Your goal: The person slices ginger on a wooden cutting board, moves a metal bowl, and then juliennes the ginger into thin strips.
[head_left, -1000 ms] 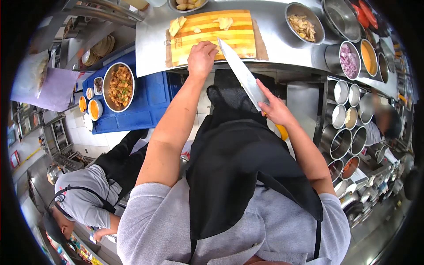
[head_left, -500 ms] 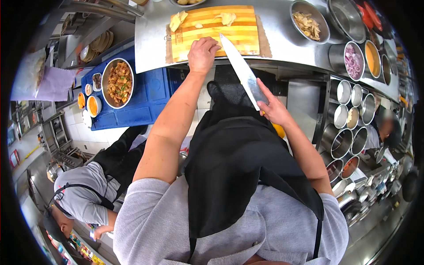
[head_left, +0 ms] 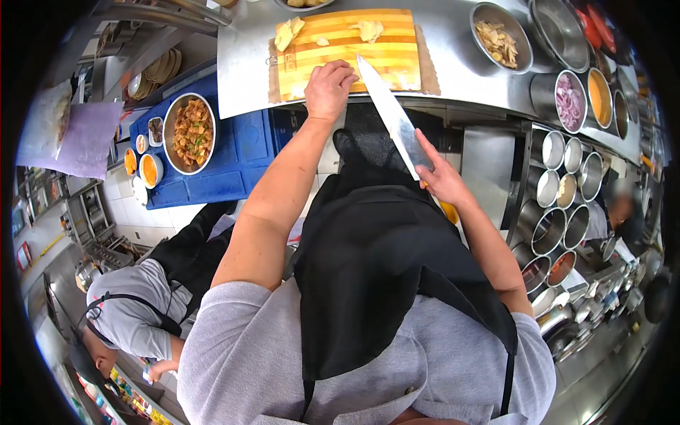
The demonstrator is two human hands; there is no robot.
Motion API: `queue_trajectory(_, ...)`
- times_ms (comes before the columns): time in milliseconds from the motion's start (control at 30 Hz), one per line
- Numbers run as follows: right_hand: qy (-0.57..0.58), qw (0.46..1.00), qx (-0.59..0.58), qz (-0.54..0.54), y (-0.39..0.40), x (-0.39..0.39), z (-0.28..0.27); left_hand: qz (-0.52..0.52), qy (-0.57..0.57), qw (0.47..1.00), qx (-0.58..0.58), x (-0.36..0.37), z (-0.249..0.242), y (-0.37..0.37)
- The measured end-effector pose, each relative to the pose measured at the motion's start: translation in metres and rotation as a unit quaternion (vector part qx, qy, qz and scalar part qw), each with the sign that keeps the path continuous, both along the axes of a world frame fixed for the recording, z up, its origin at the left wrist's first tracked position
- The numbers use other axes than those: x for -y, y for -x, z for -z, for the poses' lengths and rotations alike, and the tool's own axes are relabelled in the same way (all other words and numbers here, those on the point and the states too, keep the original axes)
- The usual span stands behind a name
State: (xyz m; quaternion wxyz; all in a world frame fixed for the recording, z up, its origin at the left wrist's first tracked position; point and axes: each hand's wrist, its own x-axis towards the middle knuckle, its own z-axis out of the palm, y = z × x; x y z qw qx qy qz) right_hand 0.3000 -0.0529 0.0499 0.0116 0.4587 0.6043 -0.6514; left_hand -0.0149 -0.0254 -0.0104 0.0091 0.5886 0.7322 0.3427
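My right hand [head_left: 443, 178] is wrapped round the handle end of a large kitchen knife [head_left: 394, 119]. The blade points away from me, its tip over the near part of a striped wooden cutting board [head_left: 397, 69]. On the board's near left side, my left hand [head_left: 331, 90] rests with its fingers curled together; whatever lies under them is hidden. Farther back on the board are a pale yellow chunk that looks like ginger [head_left: 288, 33], a similar knobbly piece [head_left: 367, 30] and a small bit [head_left: 322, 42] between them.
Right of the board stand a metal bowl of pale slices [head_left: 472, 21] and a pot of sliced red onion [head_left: 569, 100]. At left, a bowl of chopped, sauced food [head_left: 166, 138] sits on a blue surface [head_left: 237, 152]. Another person [head_left: 138, 304] bends at lower left.
The board and counter have shifted very slightly to the right in view. Both hands and the knife keep almost the same pose.
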Motion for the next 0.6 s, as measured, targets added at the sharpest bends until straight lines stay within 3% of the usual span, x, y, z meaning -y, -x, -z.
queue_trajectory(433, -0.005, 0.999, -0.031, 0.015, 0.021, -0.008, 0.010, 0.061, -0.005, 0.998, -0.019, 0.005, -0.002, 0.007)
queue_trajectory(600, 0.018, 1.000, -0.011, 0.011, 0.015, -0.006, 0.007, 0.043, 0.072, 0.996, 0.026, -0.005, -0.014, 0.010)
